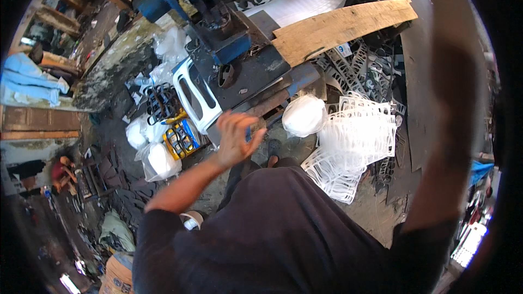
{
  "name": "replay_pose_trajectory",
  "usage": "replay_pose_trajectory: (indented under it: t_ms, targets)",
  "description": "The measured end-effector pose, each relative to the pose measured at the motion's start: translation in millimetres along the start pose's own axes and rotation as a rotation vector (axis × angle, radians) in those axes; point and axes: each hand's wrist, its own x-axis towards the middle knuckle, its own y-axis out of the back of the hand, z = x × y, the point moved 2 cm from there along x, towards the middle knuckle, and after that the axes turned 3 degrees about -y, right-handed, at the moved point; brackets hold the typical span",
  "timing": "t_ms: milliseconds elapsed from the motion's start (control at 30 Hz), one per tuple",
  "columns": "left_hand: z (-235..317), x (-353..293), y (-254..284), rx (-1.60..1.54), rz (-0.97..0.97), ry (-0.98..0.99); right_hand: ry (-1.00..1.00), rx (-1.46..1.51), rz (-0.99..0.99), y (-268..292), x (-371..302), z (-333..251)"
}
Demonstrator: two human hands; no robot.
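My left hand (237,139) is slightly smeared by motion, with its fingers apart and nothing visible in it. It hovers at the near edge of a dark machine table (256,73). Just beyond it, a white sheet strip with long cut-out openings (197,97) leans along the table's left side; whether the fingertips touch it I cannot tell. A blue press (231,49) stands over the table. My right forearm (455,76) is raised and blurred at the right, and its hand lies outside the picture.
Right of the table sit a round white bundle (304,115) and a pile of white cut-out sheets (357,136). A wooden board (343,27) lies behind. Left are a yellow box (182,139) and white plastic bags (158,160). Another person (62,173) crouches far left.
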Motion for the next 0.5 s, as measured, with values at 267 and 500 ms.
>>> replay_pose_trajectory:
  t_ms: [267, 500]
  targets:
    - [-107, -59, -65, 0.331, -0.313, 0.585, -1.289, 1.097, -0.575, -218, -347, -158]
    - [-108, -77, -79, 0.431, -0.458, 0.363, -1.883, 1.556, -0.858, -225, -382, -242]
